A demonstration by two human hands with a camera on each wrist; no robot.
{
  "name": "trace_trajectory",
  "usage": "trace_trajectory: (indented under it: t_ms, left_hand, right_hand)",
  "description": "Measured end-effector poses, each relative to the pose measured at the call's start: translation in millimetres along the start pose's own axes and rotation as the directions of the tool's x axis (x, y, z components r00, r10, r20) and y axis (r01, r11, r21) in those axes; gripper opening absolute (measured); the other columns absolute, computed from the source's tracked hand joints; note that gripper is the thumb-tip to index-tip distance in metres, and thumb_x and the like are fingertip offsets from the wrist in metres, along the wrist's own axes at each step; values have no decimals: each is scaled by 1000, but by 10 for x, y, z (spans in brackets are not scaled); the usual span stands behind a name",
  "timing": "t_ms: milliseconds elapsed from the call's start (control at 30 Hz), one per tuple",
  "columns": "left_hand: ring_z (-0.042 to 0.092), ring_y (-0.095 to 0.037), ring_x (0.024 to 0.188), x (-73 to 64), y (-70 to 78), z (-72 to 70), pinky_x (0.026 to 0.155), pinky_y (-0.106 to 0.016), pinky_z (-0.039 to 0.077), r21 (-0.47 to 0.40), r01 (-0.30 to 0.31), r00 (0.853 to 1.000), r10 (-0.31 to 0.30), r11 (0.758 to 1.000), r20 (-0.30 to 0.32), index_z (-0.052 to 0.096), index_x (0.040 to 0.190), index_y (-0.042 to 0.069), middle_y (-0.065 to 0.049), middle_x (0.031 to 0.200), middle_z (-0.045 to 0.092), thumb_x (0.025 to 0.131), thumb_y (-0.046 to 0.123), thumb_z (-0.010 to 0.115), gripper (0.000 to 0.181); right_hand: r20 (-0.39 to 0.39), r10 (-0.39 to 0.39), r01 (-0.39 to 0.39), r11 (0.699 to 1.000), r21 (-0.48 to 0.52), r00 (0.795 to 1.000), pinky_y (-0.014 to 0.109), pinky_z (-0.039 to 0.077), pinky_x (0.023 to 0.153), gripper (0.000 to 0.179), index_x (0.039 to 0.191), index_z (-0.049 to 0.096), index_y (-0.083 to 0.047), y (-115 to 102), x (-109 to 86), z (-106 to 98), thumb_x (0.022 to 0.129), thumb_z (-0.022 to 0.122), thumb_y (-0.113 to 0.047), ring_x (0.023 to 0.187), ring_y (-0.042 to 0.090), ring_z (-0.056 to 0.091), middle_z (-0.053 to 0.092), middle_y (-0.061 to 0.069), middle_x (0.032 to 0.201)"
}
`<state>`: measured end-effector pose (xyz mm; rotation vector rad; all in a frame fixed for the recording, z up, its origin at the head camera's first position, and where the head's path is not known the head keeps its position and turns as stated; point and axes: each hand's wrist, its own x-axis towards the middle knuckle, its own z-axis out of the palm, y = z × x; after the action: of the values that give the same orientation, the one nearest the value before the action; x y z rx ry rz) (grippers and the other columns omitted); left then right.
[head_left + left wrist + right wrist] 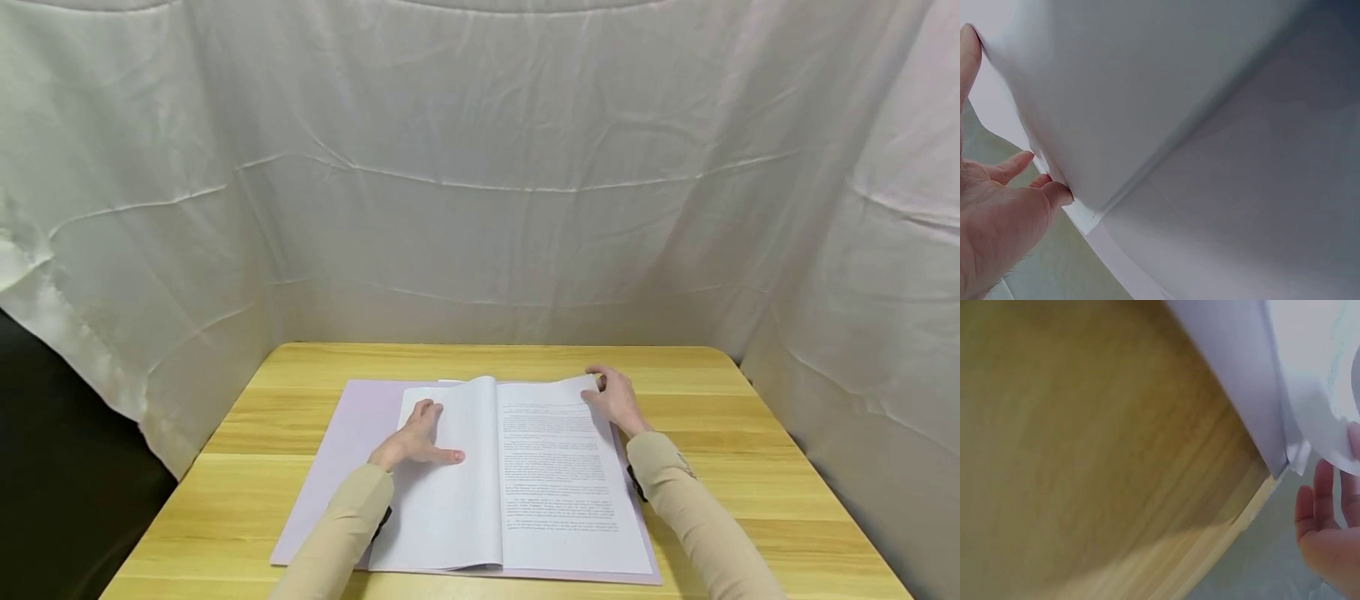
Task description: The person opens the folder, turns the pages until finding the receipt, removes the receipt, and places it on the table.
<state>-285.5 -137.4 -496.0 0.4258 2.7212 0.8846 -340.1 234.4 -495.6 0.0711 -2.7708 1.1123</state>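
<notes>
A lavender folder lies spread open on the table, with white paper pages over it. The left page looks blank and bulges near the middle fold; the right page carries printed text. My left hand rests on the left page, thumb and fingers spread apart. Up at the top right corner, my right hand pinches the right page, which curls upward there. In the right wrist view, the thumb of the right hand lies on the curled page, with other fingers below its edge.
The wooden table extends on both sides of the folder and a little beyond its far edge. Pale hanging cloth encloses the table at the back and sides. A dark area shows at the lower left.
</notes>
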Motion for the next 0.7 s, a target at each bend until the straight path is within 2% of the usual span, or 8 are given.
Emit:
trace_trajectory:
  t_ms: [100,133,200,300,400,533,600,700]
  left_hand:
    - [32,-49,145,4,-1,2,118,-61,35,-2,0,1000,0,1000,3,28,152,-9,-34,158,19,78,36,85,104]
    - [32,-48,146,4,0,2,118,-61,35,-3,2,1000,-2,1000,5,28,152,-9,-34,158,19,78,36,85,104]
    - [31,-49,146,5,-1,0,118,-61,35,-6,0,1000,0,1000,5,28,152,-10,-34,158,19,78,36,85,104]
    - [31,-49,146,4,-2,-4,118,-62,35,-5,-4,1000,4,1000,3,28,151,-10,-34,158,18,78,37,85,104]
    - [30,-50,146,3,-6,-6,118,-62,34,-1,-5,1000,5,1000,1,28,152,-9,-34,158,18,78,38,85,105]
    - [30,-49,147,-1,-8,-3,118,-62,35,-2,2,1000,-2,1000,2,28,152,-8,-34,159,17,78,39,85,105]
    - [30,-49,146,-2,-8,-4,118,-62,35,-8,2,1000,-2,1000,1,28,152,-9,-34,159,17,78,38,85,105]
    - [31,-50,146,-2,-14,-6,118,-63,35,-20,-2,1000,2,1000,-4,28,152,-9,-35,159,17,78,38,85,106]
  right_hand:
    - [-25,-14,14,1000,-16,1000,25,31,62,18,96,65,6,5,13,-9,86,74,-7,68,19,42,47,5,71]
    - [-30,-22,21,999,-25,999,25,29,61,18,87,62,5,4,16,-13,86,74,-8,67,18,40,44,3,68]
    - [-32,-21,20,999,-36,999,25,28,60,27,75,53,-2,6,18,-19,88,74,-11,65,17,38,39,1,66]
    - [-24,-10,9,1000,-28,1000,26,27,59,36,71,45,-6,10,11,-29,92,72,-17,64,17,37,36,2,66]
    - [-8,13,-13,1000,-2,1000,25,31,60,31,76,53,-4,11,-4,-36,95,69,-22,67,17,43,47,6,70]
    - [14,18,-18,999,40,1000,25,41,68,27,99,70,2,9,-30,-43,99,63,-24,79,20,57,69,17,90]
    - [27,11,-13,998,63,1000,25,44,72,31,110,71,4,7,-47,-50,102,59,-24,83,22,60,72,21,100]
    - [51,14,-19,994,109,999,26,43,74,38,115,69,6,5,-73,-61,105,53,-26,86,23,60,71,25,107]
